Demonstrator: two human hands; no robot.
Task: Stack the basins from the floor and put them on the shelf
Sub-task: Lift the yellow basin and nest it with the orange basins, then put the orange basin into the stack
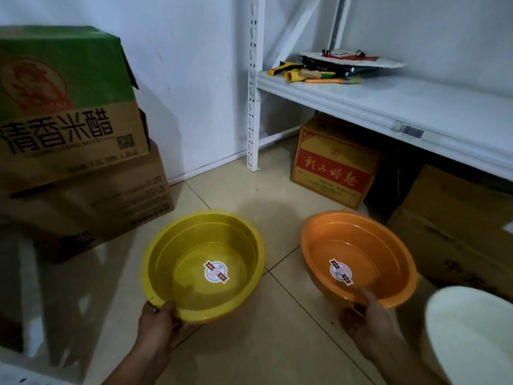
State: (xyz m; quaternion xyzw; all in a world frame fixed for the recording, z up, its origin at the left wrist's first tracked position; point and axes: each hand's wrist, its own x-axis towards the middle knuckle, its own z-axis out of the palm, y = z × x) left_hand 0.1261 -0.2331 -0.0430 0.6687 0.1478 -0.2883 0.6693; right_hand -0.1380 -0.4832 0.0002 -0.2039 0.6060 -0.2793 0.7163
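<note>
A yellow basin [177, 245] with a round sticker inside sits low over the tiled floor. My left hand [159, 322] grips its near rim. To its right an orange basin [388, 259] with the same sticker is tilted, its near edge lifted. My right hand [363, 318] holds that near rim. A white basin [472, 337] shows partly at the lower right edge. The white metal shelf [388, 104] runs across the upper right, above the orange basin.
Stacked cardboard boxes [77, 162] stand at the left against the wall. Under the shelf sit a red-and-yellow box [333, 165] and brown boxes [449, 226]. Tools and flat packets [333, 69] lie at the shelf's far left end. A shelf post [254, 107] stands ahead.
</note>
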